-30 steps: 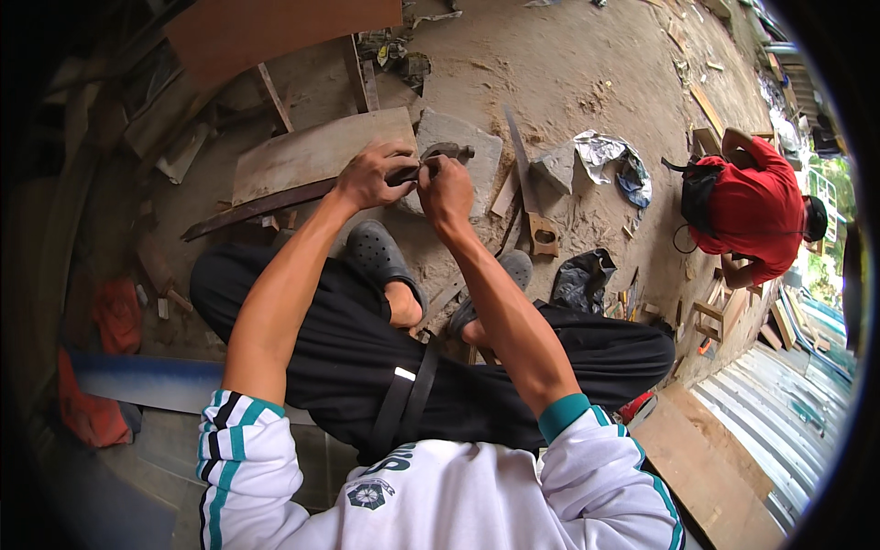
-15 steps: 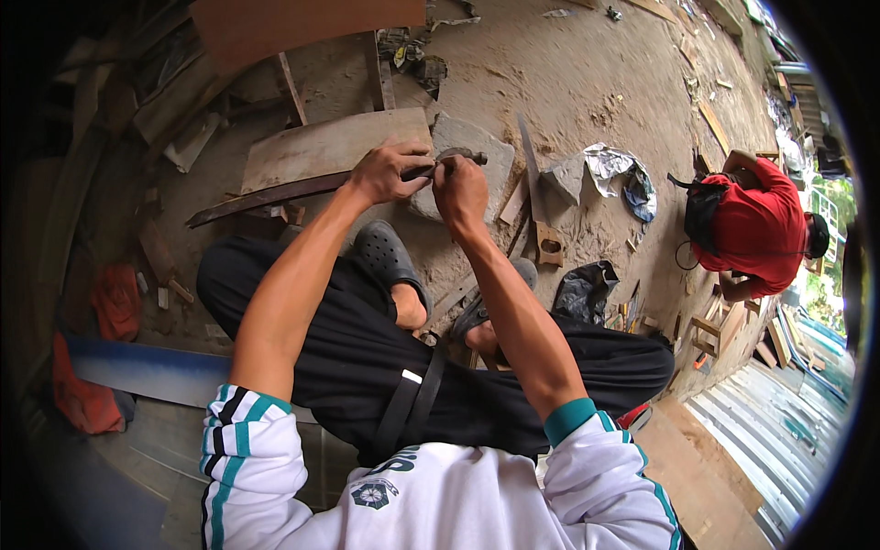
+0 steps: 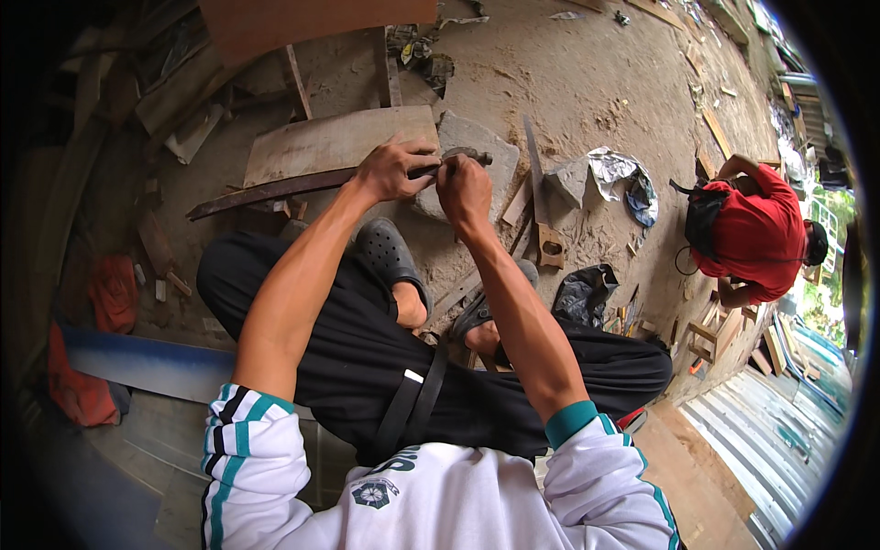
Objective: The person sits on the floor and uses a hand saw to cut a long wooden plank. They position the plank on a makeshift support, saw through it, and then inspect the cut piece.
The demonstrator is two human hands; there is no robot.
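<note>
My left hand (image 3: 397, 170) is closed, with bent fingers, around the near-right end of a long dark wooden strip (image 3: 266, 191). That strip runs out to the left along the edge of a pale plywood board (image 3: 335, 145). Just to the right, my right hand (image 3: 465, 191) is pinched at the strip's end, its fingertips hiding what they hold. Beyond those fingertips a dark, rounded tool end (image 3: 479, 157) shows over a grey stone block (image 3: 500, 170). Its kind cannot be made out. Both hands are close together above the block's left part.
A handsaw (image 3: 539, 183) lies right of the block, beside a stone chunk (image 3: 568, 181) and crumpled silver sheeting (image 3: 619, 174). A black bag (image 3: 587, 291) sits by my right knee. A person in red (image 3: 756, 229) bends over at the right. Scrap wood (image 3: 183, 110) fills the upper left.
The view has shifted slightly. My hands stay at the end of the strip in nearly the same pose, and the person in red has barely moved.
</note>
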